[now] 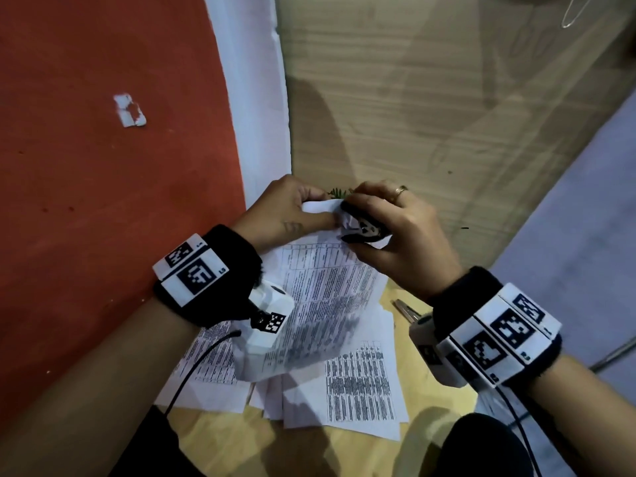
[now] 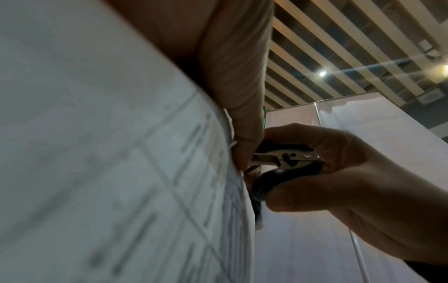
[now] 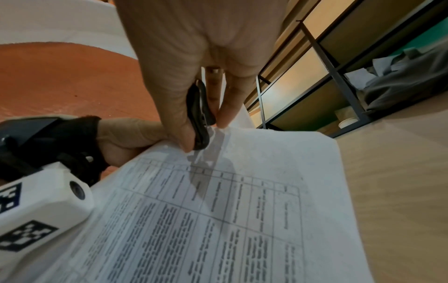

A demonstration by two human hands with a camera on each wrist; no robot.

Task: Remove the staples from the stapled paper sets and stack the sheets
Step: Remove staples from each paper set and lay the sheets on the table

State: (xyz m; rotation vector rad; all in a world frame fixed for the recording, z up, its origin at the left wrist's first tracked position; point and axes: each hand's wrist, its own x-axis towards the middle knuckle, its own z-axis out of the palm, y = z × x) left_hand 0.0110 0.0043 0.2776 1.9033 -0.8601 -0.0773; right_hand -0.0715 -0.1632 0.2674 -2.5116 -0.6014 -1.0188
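Note:
A stapled paper set [image 1: 323, 290] printed with tables is lifted off the table, its top corner raised. My left hand [image 1: 292, 210] pinches that top corner [image 2: 232, 145] between thumb and fingers. My right hand [image 1: 389, 232] grips a black staple remover [image 1: 364, 228] [image 2: 286, 162] [image 3: 198, 116] squeezed between thumb and fingers, with its metal jaws set against the paper corner beside my left thumb. In the right wrist view the remover's tip meets the top edge of the paper set [image 3: 230, 191]. The staple itself is not clearly visible.
Loose printed sheets [image 1: 361, 390] lie spread on the yellow-brown table surface [image 1: 220, 442] under the held set. A metal tool [image 1: 406, 311] lies by my right wrist. A red panel [image 1: 103, 166] stands to the left, a wood-grain board [image 1: 413, 98] ahead.

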